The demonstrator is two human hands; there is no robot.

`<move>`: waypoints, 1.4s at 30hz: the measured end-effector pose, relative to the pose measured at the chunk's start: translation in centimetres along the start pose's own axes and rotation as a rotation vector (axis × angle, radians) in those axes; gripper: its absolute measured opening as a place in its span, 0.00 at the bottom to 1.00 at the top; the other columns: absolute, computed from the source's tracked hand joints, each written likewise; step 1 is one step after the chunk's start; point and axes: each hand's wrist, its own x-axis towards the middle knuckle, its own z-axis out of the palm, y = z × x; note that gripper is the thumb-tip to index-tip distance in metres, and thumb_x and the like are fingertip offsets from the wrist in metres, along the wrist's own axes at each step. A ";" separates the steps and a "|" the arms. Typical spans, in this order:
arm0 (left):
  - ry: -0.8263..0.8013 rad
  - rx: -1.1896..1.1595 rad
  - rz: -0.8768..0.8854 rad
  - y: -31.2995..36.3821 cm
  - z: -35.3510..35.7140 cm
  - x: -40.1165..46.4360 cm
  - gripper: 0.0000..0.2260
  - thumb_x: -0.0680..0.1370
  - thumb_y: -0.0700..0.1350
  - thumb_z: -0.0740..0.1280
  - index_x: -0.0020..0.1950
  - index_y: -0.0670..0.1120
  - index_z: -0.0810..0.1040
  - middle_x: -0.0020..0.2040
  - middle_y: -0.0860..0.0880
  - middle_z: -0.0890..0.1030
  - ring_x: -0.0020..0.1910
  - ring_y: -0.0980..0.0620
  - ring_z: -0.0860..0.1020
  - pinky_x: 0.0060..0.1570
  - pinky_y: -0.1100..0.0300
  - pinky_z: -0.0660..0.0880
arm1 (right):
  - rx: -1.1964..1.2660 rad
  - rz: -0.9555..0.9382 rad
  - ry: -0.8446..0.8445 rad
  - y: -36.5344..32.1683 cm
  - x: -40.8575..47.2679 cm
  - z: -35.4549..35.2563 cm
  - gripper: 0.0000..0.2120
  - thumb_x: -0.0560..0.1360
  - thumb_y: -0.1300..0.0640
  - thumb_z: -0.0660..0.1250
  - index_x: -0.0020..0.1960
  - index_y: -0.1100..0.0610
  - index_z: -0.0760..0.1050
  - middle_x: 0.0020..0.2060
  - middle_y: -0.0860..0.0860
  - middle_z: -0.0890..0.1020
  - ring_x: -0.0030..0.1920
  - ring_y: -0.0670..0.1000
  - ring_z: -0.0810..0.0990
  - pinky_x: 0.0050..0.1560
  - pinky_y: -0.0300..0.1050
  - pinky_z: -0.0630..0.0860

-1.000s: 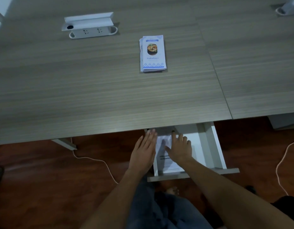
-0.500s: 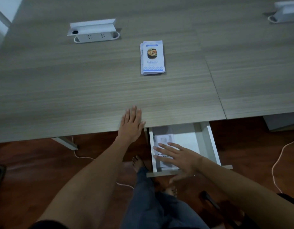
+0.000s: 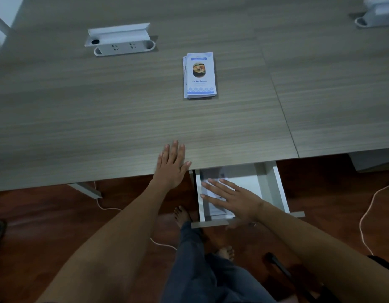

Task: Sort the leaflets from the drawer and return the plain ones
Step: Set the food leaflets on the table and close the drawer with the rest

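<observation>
Barely shifted since a moment ago, the left hand (image 3: 172,166) is being laid spread on the grey wood-grain table (image 3: 101,119), the right hand (image 3: 235,199) spread over plain leaflets (image 3: 215,206) in the open white drawer (image 3: 276,186), above red-brown flooring (image 3: 36,215).

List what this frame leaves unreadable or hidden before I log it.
- Plain leaflets in the drawer: head view, largely covered by the flat right hand; count and print unreadable.
- Drawer's back: hidden under the tabletop.
- Printed leaflet stack: text too small, lower sheets hidden by the top one.
- Second socket box: cut off by the frame edge.
- Left hand: open; contact with the tabletop unclear.
</observation>
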 end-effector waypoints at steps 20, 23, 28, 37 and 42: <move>-0.166 -0.205 0.046 -1.1 -3.0 0.9 0.32 0.86 0.38 0.54 0.85 0.52 0.41 0.84 0.46 0.35 0.82 0.41 0.35 0.80 0.46 0.37 | 0.053 0.565 -0.056 6.2 3.1 -5.5 0.57 0.70 0.34 0.70 0.82 0.54 0.38 0.82 0.55 0.43 0.82 0.57 0.44 0.81 0.56 0.46; -0.150 -0.202 0.042 -0.9 -2.7 0.8 0.32 0.85 0.37 0.54 0.85 0.51 0.42 0.84 0.46 0.36 0.83 0.41 0.35 0.80 0.47 0.38 | 0.023 0.550 -0.068 6.9 3.2 -5.7 0.53 0.72 0.40 0.71 0.82 0.54 0.42 0.82 0.56 0.47 0.82 0.56 0.48 0.80 0.54 0.50; -0.166 -0.189 0.048 -1.0 -3.0 1.0 0.31 0.86 0.39 0.55 0.85 0.51 0.42 0.84 0.45 0.36 0.83 0.40 0.36 0.80 0.45 0.39 | -0.070 0.517 -0.108 8.2 3.7 -6.8 0.53 0.70 0.43 0.74 0.82 0.56 0.45 0.82 0.56 0.50 0.81 0.58 0.53 0.79 0.54 0.54; -0.203 -0.167 0.056 -1.1 -3.3 0.8 0.29 0.87 0.44 0.54 0.85 0.51 0.42 0.84 0.46 0.36 0.83 0.40 0.36 0.80 0.44 0.40 | -0.023 0.585 -0.129 6.8 4.4 -6.8 0.52 0.74 0.45 0.71 0.82 0.57 0.40 0.82 0.58 0.43 0.82 0.61 0.46 0.80 0.54 0.52; -0.076 -0.092 -0.048 -1.4 -5.2 -0.1 0.32 0.86 0.55 0.52 0.85 0.48 0.39 0.84 0.46 0.35 0.84 0.44 0.37 0.81 0.46 0.40 | 0.146 0.586 -0.098 7.3 4.5 -7.9 0.52 0.70 0.34 0.69 0.82 0.56 0.48 0.82 0.55 0.49 0.82 0.59 0.48 0.79 0.54 0.52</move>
